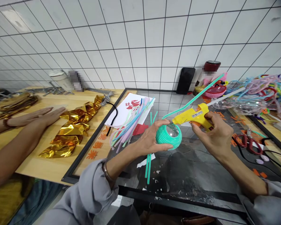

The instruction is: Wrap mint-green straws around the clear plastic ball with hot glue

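While the glue gun (192,116) is gripped in the right hand (215,134), just right of centre in the frame, its nozzle is pointed leftward at the ball (169,136), which is cradled in the left hand (152,139) at mid-frame, above the dark glass tabletop (189,175). The left fingers are curled around the ball's near side, and the right fingers are clenched about the gun's handle.

Most of the ball's side is seen to be wound in close teal coils, whereas its clear crown is bare. A long free length of the teal straw (196,93) is carried from the coils toward the upper right. From this it may be judged that the winding is well advanced but not finished, with the top uncovered and the loose length not yet laid down.

A bundle of pastel straws (131,122) is spread to the left of the ball, and red scissors (244,142) are lying at the right. At the left of the frame, a co-worker's hands (37,115) are laid flat beside gold foil (72,128).
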A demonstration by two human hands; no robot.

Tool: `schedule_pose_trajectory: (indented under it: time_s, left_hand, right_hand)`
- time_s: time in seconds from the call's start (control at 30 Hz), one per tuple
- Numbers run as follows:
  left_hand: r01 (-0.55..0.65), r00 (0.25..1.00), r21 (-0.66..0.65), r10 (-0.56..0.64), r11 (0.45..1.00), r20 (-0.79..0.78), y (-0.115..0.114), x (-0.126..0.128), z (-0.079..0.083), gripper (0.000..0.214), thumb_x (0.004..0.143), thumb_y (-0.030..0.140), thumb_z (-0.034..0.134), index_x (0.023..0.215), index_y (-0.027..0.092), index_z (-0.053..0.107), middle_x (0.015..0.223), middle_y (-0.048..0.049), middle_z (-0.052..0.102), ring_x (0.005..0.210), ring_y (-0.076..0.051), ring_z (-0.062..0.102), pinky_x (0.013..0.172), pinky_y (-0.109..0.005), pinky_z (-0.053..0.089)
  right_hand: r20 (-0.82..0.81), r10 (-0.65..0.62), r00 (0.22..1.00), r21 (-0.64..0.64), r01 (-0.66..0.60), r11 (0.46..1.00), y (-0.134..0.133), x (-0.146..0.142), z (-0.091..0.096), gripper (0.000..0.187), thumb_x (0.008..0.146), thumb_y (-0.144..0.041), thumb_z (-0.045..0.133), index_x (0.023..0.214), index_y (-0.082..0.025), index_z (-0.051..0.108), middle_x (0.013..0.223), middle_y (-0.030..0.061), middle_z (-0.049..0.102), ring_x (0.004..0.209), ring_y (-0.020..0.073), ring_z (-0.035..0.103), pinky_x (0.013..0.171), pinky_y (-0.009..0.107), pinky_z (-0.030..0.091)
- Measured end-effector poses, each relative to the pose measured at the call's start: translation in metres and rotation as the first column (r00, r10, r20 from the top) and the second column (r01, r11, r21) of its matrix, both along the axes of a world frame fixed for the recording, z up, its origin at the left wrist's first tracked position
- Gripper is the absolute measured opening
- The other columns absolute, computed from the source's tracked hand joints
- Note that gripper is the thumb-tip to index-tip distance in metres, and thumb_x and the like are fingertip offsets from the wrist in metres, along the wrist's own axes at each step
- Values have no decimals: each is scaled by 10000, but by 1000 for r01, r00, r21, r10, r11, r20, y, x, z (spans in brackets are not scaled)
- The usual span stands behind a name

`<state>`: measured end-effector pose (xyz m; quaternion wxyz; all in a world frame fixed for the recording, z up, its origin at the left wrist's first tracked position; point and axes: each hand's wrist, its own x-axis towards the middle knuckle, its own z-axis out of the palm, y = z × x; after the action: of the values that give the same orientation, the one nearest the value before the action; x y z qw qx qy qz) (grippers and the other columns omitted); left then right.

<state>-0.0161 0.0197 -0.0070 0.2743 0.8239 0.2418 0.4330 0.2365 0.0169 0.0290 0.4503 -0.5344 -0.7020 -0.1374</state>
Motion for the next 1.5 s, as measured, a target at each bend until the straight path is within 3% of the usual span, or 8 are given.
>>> schedule_pose_trajectory:
  time_s: [0.4, 0.9, 1.23, 1.5]
  left_hand:
    - [-16, 1000, 48, 16, 999, -11, 1, 0, -1, 792, 788, 437, 798, 1421, 289, 345, 1429, -121, 526, 1346, -309, 543, 1137, -500, 456]
    - [-9, 1000, 16, 9, 1000, -24, 1, -1, -3, 798, 787, 446, 796, 1426, 302, 342, 1453, -128, 493, 1375, -325, 515, 1150, -521, 440]
    - [1, 1000, 62, -1, 998, 1, 2, 0, -2, 801, 788, 436, 800, 1431, 298, 343, 1426, -124, 524, 1341, -311, 541, 1119, -485, 454]
    - [8, 1000, 39, -8, 999, 2, 1, 0, 0, 790, 793, 426, 797, 1428, 307, 343, 1430, -120, 510, 1335, -311, 542, 1120, -488, 453]
  right_hand:
    - [-10, 25, 1000, -6, -25, 1000, -3, -1, 4, 197, 815, -397, 655, 914, -258, 557, 825, 58, 695, 668, 217, 637, 619, 358, 490]
    - [117, 92, 989, 200, -114, 973, -2, 4, 0, 208, 817, -306, 703, 965, -226, 579, 785, 7, 687, 608, 167, 639, 544, 282, 489]
    - [85, 42, 995, 194, -58, 979, 0, 3, -2, 183, 829, -314, 704, 936, -227, 582, 778, 13, 684, 611, 173, 637, 542, 294, 476]
    - [93, 70, 993, 190, -86, 978, -2, 4, 0, 190, 814, -304, 701, 944, -230, 583, 788, 15, 691, 608, 170, 640, 546, 295, 488]
